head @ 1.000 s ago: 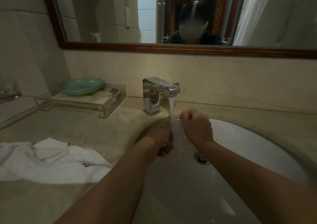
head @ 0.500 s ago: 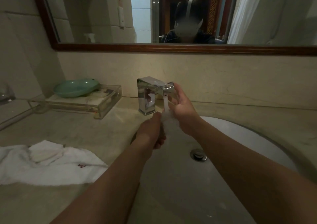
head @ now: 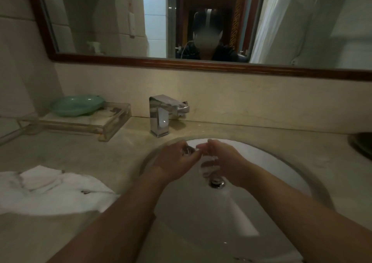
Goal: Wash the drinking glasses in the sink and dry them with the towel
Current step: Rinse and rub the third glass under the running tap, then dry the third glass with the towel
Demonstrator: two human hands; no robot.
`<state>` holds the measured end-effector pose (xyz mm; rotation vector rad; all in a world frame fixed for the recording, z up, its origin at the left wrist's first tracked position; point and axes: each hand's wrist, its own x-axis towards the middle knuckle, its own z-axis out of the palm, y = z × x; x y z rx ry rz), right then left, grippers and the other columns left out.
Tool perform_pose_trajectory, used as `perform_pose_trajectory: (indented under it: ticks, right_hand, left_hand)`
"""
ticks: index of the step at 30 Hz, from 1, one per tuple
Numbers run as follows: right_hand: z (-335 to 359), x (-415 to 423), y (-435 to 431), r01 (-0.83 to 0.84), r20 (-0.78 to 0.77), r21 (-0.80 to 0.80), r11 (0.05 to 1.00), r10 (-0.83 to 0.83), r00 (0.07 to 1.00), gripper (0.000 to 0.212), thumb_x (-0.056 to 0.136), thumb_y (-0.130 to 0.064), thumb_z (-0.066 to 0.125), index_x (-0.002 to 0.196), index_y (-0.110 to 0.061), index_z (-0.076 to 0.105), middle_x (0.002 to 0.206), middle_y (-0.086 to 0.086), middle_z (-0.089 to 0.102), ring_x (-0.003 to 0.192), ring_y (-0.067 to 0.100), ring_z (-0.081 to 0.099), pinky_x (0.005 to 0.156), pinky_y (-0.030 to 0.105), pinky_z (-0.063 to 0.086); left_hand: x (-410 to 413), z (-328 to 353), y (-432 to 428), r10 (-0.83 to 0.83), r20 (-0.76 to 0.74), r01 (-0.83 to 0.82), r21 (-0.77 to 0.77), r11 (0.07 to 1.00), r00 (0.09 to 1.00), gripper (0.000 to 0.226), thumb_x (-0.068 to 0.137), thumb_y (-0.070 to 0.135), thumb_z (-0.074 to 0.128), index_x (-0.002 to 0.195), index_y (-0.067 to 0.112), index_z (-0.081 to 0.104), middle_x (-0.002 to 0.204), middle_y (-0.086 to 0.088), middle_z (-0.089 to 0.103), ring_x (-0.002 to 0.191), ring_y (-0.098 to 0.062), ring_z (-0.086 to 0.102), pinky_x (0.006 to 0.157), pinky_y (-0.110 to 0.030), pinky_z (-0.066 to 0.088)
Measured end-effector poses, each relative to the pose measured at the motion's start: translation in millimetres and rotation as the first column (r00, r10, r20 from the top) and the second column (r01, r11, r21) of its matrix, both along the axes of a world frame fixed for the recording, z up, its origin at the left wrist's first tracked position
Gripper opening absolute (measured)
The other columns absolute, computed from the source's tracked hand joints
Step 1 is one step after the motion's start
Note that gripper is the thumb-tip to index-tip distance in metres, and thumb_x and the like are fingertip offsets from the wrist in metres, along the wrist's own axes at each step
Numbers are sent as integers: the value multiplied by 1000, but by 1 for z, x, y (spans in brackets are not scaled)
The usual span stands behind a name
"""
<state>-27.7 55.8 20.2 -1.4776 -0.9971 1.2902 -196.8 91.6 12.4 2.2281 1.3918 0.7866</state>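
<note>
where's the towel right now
In the head view the white towel lies crumpled on the countertop at the lower left, left of the sink basin and nearer the camera than the clear tray holding the green dish.

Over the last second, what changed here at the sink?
The right hand left the faucet and dropped back to the drinking glass, which it and the left hand now hold low over the drain. The water has stopped running. Towel, green dish and tray stayed put.
</note>
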Motion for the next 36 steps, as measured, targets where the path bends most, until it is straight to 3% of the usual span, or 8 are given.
perform_pose_trajectory:
  ticks: [8, 12, 15, 19, 22, 28, 31, 36]
  right_hand:
    - [-16, 28, -26, -22, -317, -242, 970, -57, 947, 60, 104, -55, 35, 130, -6, 56, 127, 24, 59, 112, 44, 61, 85, 54, 57]
    - [-13, 19, -29, -83, -406, -205, 975, -8, 914, 53, 102, -47, 50, 135, -4, 50, 136, 27, 50, 115, 44, 58, 71, 50, 61]
    - [-14, 18, -24, -93, -436, -90, 992, 45, 899, 53, 93, -42, 69, 129, -5, 55, 129, 26, 58, 110, 40, 65, 82, 49, 60]
    - [-6, 1, -23, -79, -129, 67, 995, 88, 988, 49, 90, -64, 59, 106, -19, 63, 86, 9, 65, 73, 22, 58, 65, 34, 44]
    - [-5, -20, -24, -58, 203, 225, 973, 11, 979, 44, 91, -68, 51, 106, -28, 61, 102, 10, 69, 86, 21, 66, 72, 40, 54]
    - [14, -24, -33, -29, -144, 341, 940, 83, 986, 33, 106, -41, 41, 121, -17, 58, 109, 20, 69, 85, 32, 66, 65, 44, 54]
    - [18, -34, -33, -196, 118, 365, 910, 164, 979, 17, 97, -9, 58, 112, -12, 66, 105, 17, 72, 93, 30, 68, 86, 52, 59]
    - [36, -98, -48, -535, 490, 289, 794, 358, 795, 13, 92, -7, 64, 86, -16, 71, 86, 7, 74, 77, 14, 68, 67, 27, 57]
  left_hand:
    - [8, -2, -9, -316, -360, 359, 58, 931, 878, 60, 87, 20, 79, 136, 42, 52, 131, 11, 49, 118, -12, 50, 100, -33, 51]
    - [4, -5, -2, -384, -280, 431, 132, 892, 880, 66, 82, 9, 83, 133, 40, 56, 129, 15, 48, 116, -5, 48, 95, -18, 48]
    - [1, -4, -3, -375, -139, 395, 166, 903, 916, 65, 80, 4, 84, 131, 35, 60, 126, 15, 51, 111, -1, 51, 83, -2, 44]
    - [-4, 2, -7, -319, 15, 313, 160, 936, 948, 65, 72, 13, 89, 122, 30, 53, 112, 9, 62, 96, -2, 62, 70, -11, 51]
    - [-3, 1, -16, -305, 9, 300, 157, 941, 952, 70, 64, 17, 89, 122, 32, 52, 104, 13, 66, 91, -1, 64, 71, -18, 53]
    - [-35, 18, -23, -39, 181, 11, 151, 988, 983, 73, 64, 28, 94, 125, 33, 55, 99, 14, 69, 87, 0, 67, 74, -25, 60]
    - [-59, 33, -38, -51, 277, 2, 172, 985, 960, 72, 65, 22, 95, 124, 40, 57, 105, 16, 70, 95, 0, 69, 76, -15, 57]
    - [-115, 52, -65, -65, 348, -42, 290, 956, 935, 72, 64, 24, 97, 124, 33, 58, 102, 15, 70, 94, 2, 68, 75, -8, 50]
